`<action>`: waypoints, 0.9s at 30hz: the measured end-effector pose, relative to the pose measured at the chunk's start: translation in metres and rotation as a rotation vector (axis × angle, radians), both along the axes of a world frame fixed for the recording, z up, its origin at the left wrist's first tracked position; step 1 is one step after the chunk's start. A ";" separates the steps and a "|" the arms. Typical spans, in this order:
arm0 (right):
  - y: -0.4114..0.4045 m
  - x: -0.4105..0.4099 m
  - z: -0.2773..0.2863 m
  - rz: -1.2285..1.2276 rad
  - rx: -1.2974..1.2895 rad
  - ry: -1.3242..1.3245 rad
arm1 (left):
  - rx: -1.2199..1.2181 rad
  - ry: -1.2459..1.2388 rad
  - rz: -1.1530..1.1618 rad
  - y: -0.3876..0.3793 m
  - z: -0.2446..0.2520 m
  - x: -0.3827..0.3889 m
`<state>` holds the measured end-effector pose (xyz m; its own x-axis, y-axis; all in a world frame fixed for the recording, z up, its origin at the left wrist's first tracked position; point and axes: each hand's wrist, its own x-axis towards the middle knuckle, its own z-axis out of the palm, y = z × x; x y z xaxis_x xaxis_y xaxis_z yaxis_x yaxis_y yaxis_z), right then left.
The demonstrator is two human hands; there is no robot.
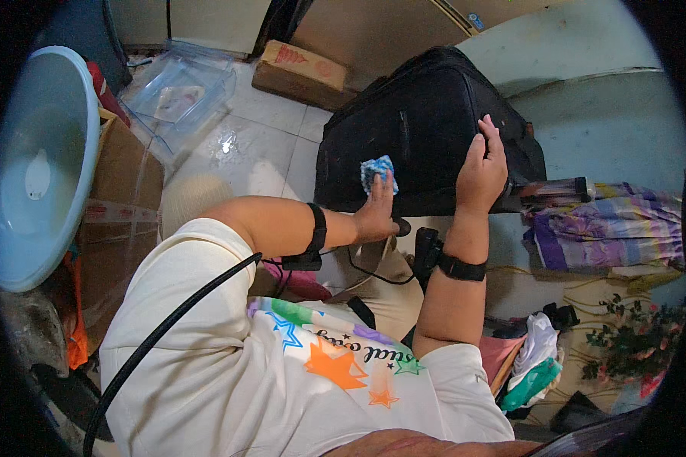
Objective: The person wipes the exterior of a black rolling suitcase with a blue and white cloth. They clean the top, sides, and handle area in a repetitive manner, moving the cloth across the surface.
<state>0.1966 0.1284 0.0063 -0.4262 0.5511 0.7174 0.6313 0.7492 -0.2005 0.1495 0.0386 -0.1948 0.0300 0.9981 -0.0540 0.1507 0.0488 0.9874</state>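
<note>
A black fabric suitcase lies before me, its broad dark face turned up towards me. With extended fingers, my left hand presses a small blue-and-white knitted cloth against the suitcase near its lower left part. My right hand rests along the suitcase's right edge, fingers stretched away from me, with nothing seen in it. Black straps with small devices circle both forearms. The underside of the cloth is hidden.
On the left, a light-blue plastic basin tilts beside a cardboard box. Clear plastic drawers lie on wet floor tiles. Beyond the suitcase is a small carton. Purple checked cloth and crumpled clothes lie to the right.
</note>
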 end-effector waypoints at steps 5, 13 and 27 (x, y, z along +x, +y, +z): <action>-0.002 -0.008 -0.008 0.010 0.027 -0.016 | 0.077 0.090 0.078 -0.004 -0.021 0.005; 0.005 0.010 -0.005 0.011 0.042 0.014 | -0.303 -0.015 0.099 0.039 -0.055 -0.006; 0.003 0.004 -0.005 0.017 0.028 0.018 | 0.056 0.088 0.123 0.017 -0.021 -0.010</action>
